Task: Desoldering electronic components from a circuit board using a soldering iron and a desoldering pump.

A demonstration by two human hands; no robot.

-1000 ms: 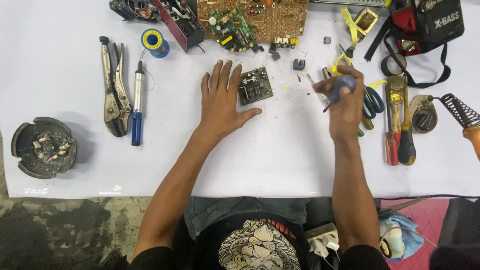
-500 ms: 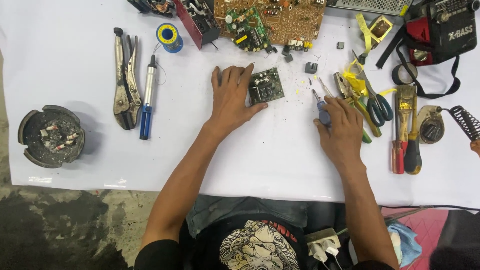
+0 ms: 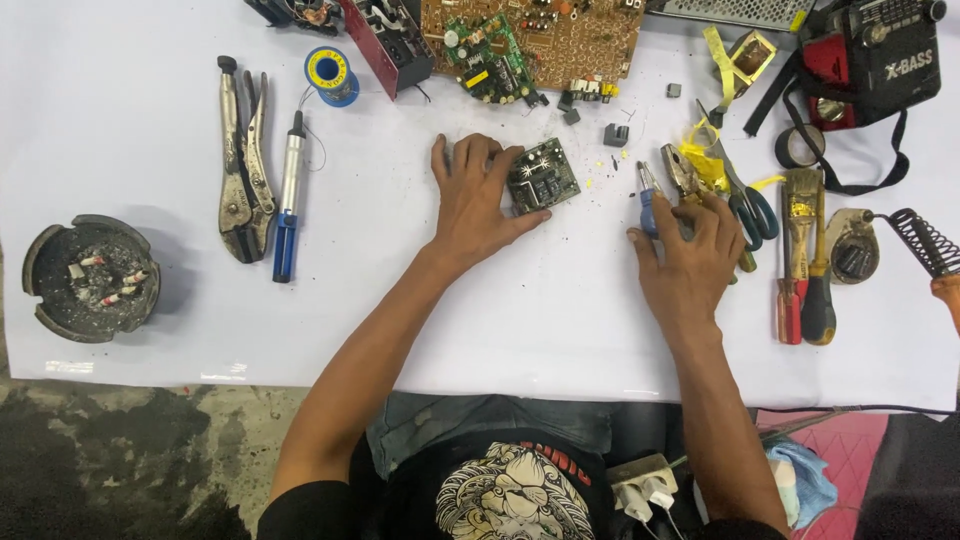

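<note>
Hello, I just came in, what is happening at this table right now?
A person sits at a white table covered with tools and electronics. The left hand lies flat beside a small green circuit board, its thumb and fingers touching the board's edge. The right hand rests on a blue-handled tool near the scissors. Locking pliers, a solder reel and an ashtray lie to the left.

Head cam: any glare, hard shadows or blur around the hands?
Head view: light is even and soft, white table bright but not blown out; faint shadows under left hand and right hand; small board sharp, no motion blur; ashtray casts a soft shadow.
</note>
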